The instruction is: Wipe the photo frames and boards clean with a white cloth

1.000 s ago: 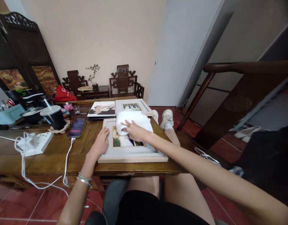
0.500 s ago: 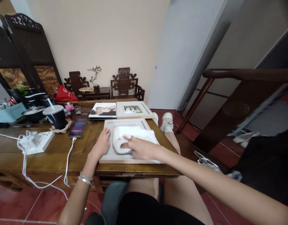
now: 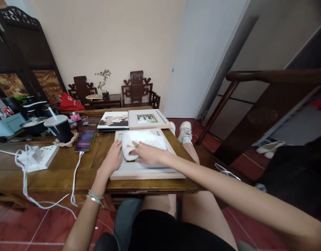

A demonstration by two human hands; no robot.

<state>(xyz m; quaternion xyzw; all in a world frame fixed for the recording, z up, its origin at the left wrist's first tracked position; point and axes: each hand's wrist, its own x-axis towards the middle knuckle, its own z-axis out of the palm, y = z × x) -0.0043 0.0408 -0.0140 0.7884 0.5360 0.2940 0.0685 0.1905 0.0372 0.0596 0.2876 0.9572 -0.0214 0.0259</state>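
A light wooden picture frame [image 3: 147, 176] lies flat near the table's front right corner. My right hand [image 3: 147, 152] is closed on a folded white cloth [image 3: 156, 139] and presses it onto the frame's face, over its upper middle. The cloth hides much of the picture area. My left hand [image 3: 113, 156] rests on the frame's left edge, its fingers stretched out and holding nothing.
Behind lie a second picture frame [image 3: 160, 116] with a photo and a photo book [image 3: 113, 120]. To the left are a phone [image 3: 85, 140] on a cable, a lidded cup [image 3: 59, 129] and a white power strip [image 3: 46, 158]. A person's shoe [image 3: 185, 131] shows past the table's right edge.
My right hand has slid the white cloth up and slightly left across the frame, baring its lower part. My left hand stays on the left edge. The whole view has shifted a little.
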